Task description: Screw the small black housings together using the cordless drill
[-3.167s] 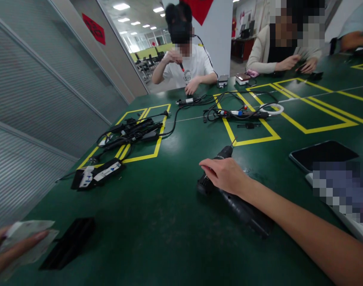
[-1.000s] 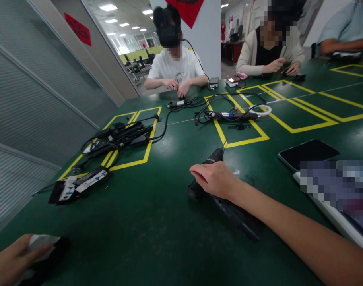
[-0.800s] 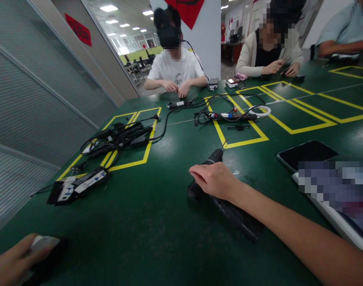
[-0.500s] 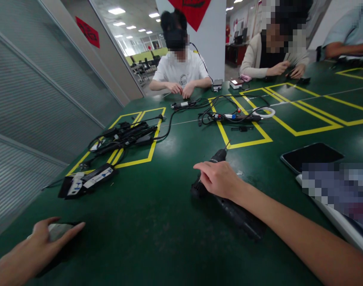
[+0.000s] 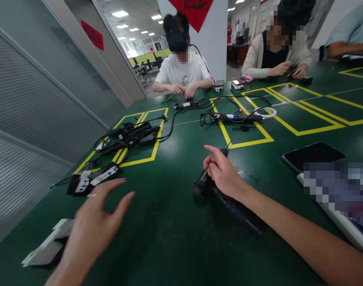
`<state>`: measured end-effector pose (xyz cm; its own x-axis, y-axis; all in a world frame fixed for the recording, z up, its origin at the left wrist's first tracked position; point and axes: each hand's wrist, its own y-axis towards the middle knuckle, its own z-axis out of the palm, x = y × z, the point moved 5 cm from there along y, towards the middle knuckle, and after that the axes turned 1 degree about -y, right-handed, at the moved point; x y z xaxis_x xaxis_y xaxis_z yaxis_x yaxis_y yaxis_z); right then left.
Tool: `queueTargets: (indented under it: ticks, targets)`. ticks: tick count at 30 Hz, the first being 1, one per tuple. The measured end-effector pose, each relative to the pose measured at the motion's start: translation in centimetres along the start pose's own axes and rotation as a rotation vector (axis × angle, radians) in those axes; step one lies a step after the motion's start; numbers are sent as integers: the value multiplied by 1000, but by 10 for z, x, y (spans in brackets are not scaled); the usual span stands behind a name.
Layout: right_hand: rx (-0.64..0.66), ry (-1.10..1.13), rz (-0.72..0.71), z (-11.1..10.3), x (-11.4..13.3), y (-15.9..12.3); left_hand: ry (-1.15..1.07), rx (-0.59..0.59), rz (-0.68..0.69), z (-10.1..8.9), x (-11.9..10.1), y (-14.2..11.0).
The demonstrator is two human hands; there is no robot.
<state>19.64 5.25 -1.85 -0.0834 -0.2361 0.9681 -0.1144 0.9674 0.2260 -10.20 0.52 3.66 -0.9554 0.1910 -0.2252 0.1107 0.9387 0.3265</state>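
A black power drill (image 5: 241,216) lies on the green table with its bit pointing away from me. My right hand (image 5: 224,171) is over its body, index finger stretched out and the other fingers curled in. Whether those fingers grip the drill or a small piece is hidden from me; a thin shiny line and a bit of red show beside them. At the left, my left hand (image 5: 94,226) hovers with thumb and fingers spread, holding nothing. Beside its wrist lies a crumpled pale and black packet (image 5: 47,250), partly covered by the hand.
Black cables and adapters (image 5: 130,137) lie heaped inside yellow tape at left, near black packs with white labels (image 5: 105,174). A corded tool (image 5: 235,116) and a white ring (image 5: 267,113) lie farther off. A phone (image 5: 314,155) rests at right. People sit across the table.
My left hand has come off the pale packet and moved right and away from me, fingers spread. My right hand has lifted its index finger; the drill stays in place.
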Motion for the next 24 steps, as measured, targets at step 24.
queueTargets:
  ticks: [24]
  targets:
    - [133,595,366,15,-12,-6,-589,247,485,75,-163,37]
